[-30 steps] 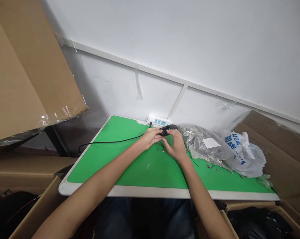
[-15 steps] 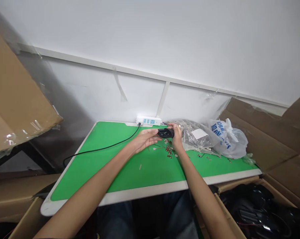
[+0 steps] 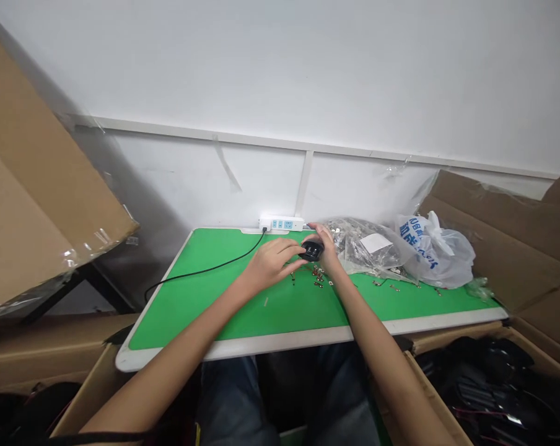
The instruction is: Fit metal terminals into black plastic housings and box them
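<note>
At the bottom edge of my head view, I see a person's legs in jeans, below the counter. An open box sits to their right, heaped with glossy black parts and a thin red wire or two. To their left is another box, also with dark things inside, though I can't make these out well.

On the counter's green top, inside its white rim, I find a small pale strip lying by itself. Farther in, small metal bits are scattered, most of them just this side of the hands.

Over that far half I have the black part, raised between the two hands. The right hand is wrapped around its right side, gripping it. The left hand has its fingertips at the left edge; I can't tell whether they grip or only touch.

Right of the hands, a clear bag full of small metal pieces carries a white label, and a knotted white bag leans against it. Behind the hands I see a power strip with a black cord plugged in, trailing left, then the wall.
</note>
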Action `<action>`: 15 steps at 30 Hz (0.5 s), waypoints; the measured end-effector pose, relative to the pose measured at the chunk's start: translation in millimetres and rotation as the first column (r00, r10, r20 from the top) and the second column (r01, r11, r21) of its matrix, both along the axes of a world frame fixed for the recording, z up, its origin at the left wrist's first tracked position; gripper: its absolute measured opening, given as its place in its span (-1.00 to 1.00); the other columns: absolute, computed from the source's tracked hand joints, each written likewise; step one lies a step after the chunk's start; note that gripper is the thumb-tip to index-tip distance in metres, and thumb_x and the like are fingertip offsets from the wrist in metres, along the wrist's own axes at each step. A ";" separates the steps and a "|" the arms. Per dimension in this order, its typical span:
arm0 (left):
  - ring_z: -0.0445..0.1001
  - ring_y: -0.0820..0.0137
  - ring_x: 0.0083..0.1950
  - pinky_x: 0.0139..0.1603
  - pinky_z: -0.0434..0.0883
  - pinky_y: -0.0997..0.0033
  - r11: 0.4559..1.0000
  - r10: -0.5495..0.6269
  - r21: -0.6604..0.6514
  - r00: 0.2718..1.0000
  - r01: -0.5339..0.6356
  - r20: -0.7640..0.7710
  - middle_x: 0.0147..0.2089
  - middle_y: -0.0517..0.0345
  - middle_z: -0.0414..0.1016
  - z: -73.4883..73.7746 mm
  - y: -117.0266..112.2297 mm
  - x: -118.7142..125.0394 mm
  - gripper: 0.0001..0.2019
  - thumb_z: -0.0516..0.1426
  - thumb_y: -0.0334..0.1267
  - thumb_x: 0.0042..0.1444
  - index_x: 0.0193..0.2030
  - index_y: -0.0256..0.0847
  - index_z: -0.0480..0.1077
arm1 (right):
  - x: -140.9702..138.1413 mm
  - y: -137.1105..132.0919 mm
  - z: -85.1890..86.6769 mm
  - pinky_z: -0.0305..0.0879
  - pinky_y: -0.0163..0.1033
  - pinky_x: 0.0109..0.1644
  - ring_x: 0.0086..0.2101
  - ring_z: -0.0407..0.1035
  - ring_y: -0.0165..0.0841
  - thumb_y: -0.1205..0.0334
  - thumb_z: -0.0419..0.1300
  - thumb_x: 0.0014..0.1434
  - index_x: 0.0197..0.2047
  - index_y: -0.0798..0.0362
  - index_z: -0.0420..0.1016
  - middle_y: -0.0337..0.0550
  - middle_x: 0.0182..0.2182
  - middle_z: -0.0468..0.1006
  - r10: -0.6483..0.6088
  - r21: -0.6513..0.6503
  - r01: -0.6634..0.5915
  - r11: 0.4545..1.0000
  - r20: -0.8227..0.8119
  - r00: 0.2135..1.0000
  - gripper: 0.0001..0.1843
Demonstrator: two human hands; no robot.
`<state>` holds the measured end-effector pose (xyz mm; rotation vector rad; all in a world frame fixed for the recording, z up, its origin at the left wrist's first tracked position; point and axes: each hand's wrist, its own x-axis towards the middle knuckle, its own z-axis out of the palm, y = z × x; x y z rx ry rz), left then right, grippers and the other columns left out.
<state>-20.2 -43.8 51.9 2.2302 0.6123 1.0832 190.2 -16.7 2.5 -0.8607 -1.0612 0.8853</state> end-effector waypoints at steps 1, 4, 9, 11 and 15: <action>0.54 0.08 0.18 0.39 0.32 0.03 1.000 0.002 -0.020 1.000 -0.002 -0.016 0.03 -0.08 0.65 2.1 -1.4 -2.1 -0.76 0.38 -0.08 0.12 -0.10 -0.06 0.63 | -2.4 -1.5 0.6 0.45 -0.15 -0.34 -0.45 0.53 -0.22 -0.36 0.20 0.19 0.00 -0.06 0.43 -0.28 -0.49 0.61 0.014 -0.002 -0.014 1.000 0.009 1.000 -0.42; 0.57 0.09 0.15 0.37 0.34 0.09 0.999 -0.021 -0.036 0.998 0.019 -0.067 -0.01 -0.08 0.66 11.1 -5.8 -8.1 -0.76 0.40 -0.06 0.09 -0.14 -0.06 0.62 | -8.0 -5.3 2.7 0.46 -0.14 -0.33 -0.46 0.53 -0.22 -0.40 0.18 0.18 -0.01 -0.06 0.45 -0.28 -0.49 0.63 0.047 0.010 -0.047 0.999 -0.005 0.999 -0.39; 0.61 0.14 0.05 0.29 0.40 0.15 0.997 -0.030 0.068 0.985 0.042 -0.173 -0.03 -0.08 0.67 24.0 -16.1 -11.9 -0.83 0.34 -0.07 0.16 -0.18 -0.06 0.61 | -9.9 -6.6 4.2 0.45 -0.15 -0.33 -0.48 0.52 -0.24 -0.46 0.13 0.19 -0.07 -0.04 0.50 -0.25 -0.48 0.65 0.100 0.031 -0.099 0.995 -0.040 0.994 -0.36; 0.62 0.15 0.02 0.25 0.43 0.16 0.995 -0.019 0.093 0.980 0.038 -0.197 -0.01 -0.08 0.67 24.1 -20.4 -10.6 -0.82 0.31 -0.06 0.18 -0.17 -0.07 0.61 | -9.0 -4.8 3.3 0.45 -0.16 -0.33 -0.48 0.52 -0.25 -0.49 0.11 0.19 -0.10 -0.03 0.52 -0.25 -0.49 0.65 0.107 0.029 -0.106 0.994 -0.044 0.993 -0.33; 0.61 0.15 0.07 0.21 0.46 0.21 0.998 0.003 0.057 0.980 0.009 -0.199 0.07 -0.09 0.65 19.3 -28.6 -4.7 -0.74 0.31 -0.11 0.17 -0.02 -0.08 0.61 | -7.7 -2.1 0.2 0.49 -0.14 -0.28 -0.45 0.55 -0.23 -0.52 0.12 0.16 -0.15 -0.03 0.54 -0.23 -0.51 0.64 0.049 0.029 -0.049 0.998 -0.017 0.999 -0.31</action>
